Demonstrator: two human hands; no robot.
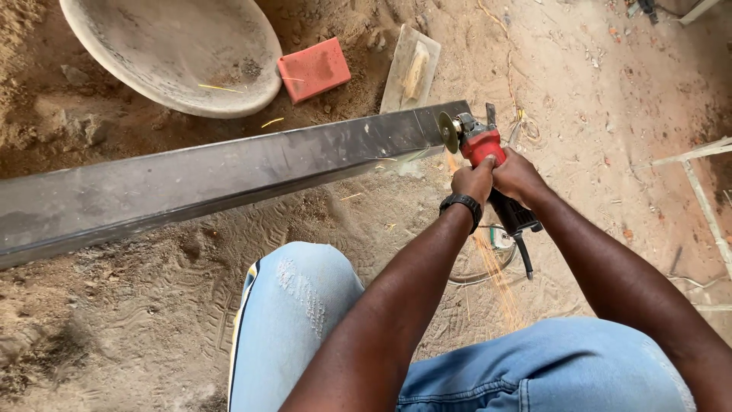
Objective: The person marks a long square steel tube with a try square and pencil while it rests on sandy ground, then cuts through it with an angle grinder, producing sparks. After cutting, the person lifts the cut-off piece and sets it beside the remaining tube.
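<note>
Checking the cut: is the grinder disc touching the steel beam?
Touching: the head view shows the disc meeting the steel beam at its end, sparks falling below.

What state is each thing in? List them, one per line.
Angle grinder: gripped in both hands, disc at the beam's end, sparks flying.
Left hand: closed on the grinder.
Right hand: closed on the grinder.
Steel beam: lying flat across the sandy ground.
Mortar pan: upright, nearly empty.
Red brick: lying flat on the dirt.
</note>
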